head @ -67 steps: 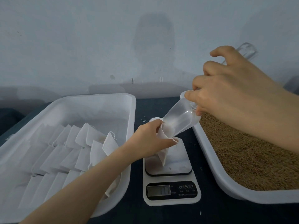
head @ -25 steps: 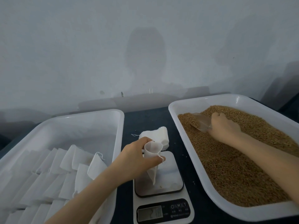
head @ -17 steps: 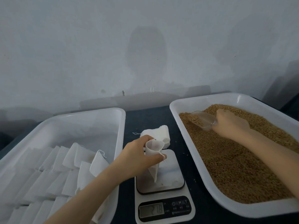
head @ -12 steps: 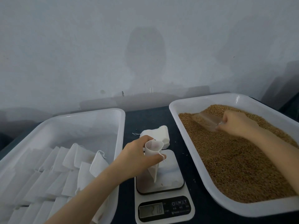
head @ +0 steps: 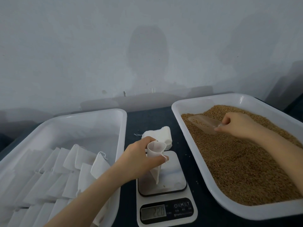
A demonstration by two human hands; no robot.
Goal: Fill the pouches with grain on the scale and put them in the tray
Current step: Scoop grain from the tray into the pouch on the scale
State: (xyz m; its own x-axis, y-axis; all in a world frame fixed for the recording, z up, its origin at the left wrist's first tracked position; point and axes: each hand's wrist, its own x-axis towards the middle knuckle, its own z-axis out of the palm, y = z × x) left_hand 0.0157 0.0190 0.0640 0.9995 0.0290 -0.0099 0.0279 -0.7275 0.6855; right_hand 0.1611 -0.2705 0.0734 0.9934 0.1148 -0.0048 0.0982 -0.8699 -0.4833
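My left hand (head: 139, 159) grips a white pouch (head: 155, 157) and holds its mouth open, with the pouch standing upright on the scale (head: 165, 189). The scale's display (head: 153, 214) shows digits. My right hand (head: 237, 125) holds the handle of a clear plastic scoop (head: 204, 124), which lies on the brown grain (head: 242, 163) with some grain in it, in the right white tray (head: 185, 126). The left white tray (head: 91, 122) holds several filled white pouches (head: 68, 166) in rows.
A small stack of empty white pouches (head: 161, 134) lies on the dark table (head: 147, 120) just behind the scale. A few loose grains lie on the table between the scale and the grain tray. A pale wall stands close behind the table.
My right hand took the scoop from over the pouch to the grain tray and has drawn it through the grain toward the right. My left hand has kept hold of the pouch on the scale.
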